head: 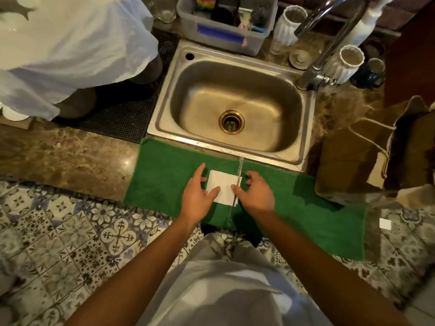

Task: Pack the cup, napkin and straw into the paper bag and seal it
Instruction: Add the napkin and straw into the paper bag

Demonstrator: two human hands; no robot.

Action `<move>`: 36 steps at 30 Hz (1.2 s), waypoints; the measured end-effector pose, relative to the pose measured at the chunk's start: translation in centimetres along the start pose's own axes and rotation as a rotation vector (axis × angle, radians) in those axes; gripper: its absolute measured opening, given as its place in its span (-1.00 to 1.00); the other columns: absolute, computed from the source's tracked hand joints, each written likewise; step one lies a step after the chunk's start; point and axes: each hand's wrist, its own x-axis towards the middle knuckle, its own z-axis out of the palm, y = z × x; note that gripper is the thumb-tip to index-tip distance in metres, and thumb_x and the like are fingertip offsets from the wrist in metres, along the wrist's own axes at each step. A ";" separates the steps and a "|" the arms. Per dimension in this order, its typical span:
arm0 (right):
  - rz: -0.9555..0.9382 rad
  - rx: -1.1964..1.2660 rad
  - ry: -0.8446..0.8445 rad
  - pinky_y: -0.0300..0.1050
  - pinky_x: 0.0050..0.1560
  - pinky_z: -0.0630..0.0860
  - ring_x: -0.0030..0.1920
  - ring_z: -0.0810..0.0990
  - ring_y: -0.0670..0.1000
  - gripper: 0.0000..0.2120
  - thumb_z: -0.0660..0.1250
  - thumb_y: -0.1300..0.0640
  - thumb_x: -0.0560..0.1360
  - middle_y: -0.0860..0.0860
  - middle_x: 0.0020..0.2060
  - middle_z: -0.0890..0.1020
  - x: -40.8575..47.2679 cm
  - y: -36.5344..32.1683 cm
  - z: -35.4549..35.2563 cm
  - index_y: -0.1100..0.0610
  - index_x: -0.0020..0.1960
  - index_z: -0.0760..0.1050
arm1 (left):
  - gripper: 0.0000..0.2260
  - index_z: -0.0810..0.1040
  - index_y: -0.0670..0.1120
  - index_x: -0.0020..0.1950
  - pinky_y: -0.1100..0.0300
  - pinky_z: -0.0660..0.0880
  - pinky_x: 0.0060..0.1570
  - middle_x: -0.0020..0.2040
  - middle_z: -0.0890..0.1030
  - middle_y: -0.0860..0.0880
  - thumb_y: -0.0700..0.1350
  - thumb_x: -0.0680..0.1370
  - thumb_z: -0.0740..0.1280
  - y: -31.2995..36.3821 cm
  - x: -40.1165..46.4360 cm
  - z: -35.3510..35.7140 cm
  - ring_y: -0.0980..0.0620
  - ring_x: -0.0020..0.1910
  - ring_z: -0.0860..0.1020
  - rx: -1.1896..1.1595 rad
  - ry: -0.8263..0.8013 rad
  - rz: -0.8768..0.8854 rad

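A folded white napkin point(222, 185) lies on a green towel point(164, 182) in front of the sink. A clear-wrapped straw point(237, 182) lies across the napkin's right edge, pointing away from me. My left hand point(197, 196) rests at the napkin's left side, fingers spread, thumb on the napkin. My right hand point(255, 191) is at the right side, thumb touching the straw and napkin, fingers curled above the towel. The brown paper bag point(353, 161) with rope handles lies on the counter at the right. I do not see the cup.
A steel sink point(235, 102) with a tall tap point(329, 43) is behind the towel. White ribbed vases point(346, 64), a grey tub of brushes point(223, 31) and glasses stand at the back. A person in white stands at the far left by a black mat point(127, 114).
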 end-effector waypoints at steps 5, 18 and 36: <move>0.068 0.014 -0.025 0.03 0.10 0.61 0.18 0.63 0.09 -0.30 0.46 -0.21 0.45 0.03 0.27 0.61 0.5 -0.6 0.7 0.02 0.48 0.33 | -0.30 0.19 0.04 0.61 0.09 0.58 -0.05 -0.02 0.64 -0.01 -0.02 0.55 0.46 -0.1 1.2 0.2 0.04 -0.13 0.63 -0.016 -0.043 -0.082; 0.167 -0.086 -0.140 -0.12 -0.19 0.55 -0.12 0.64 0.08 -0.55 0.40 0.06 0.52 0.02 -0.07 0.67 1.4 -0.7 0.9 -0.01 0.36 0.36 | -0.24 0.07 0.27 0.61 -0.04 0.65 0.06 0.09 0.69 -0.07 -0.16 0.58 0.42 0.5 1.4 0.9 -0.01 0.05 0.68 -0.087 -0.175 -0.039; -0.026 0.297 0.085 -0.02 -0.19 0.58 -0.36 0.50 -0.06 -0.78 0.35 -0.03 0.59 -0.02 -0.40 0.59 -1.5 0.8 -7.0 0.08 -0.15 0.56 | -0.41 0.41 0.37 0.39 -0.03 0.57 0.25 0.22 0.63 -0.05 -0.31 0.62 0.29 8.3 -0.8 -0.6 0.04 0.17 0.62 -0.232 -0.215 0.183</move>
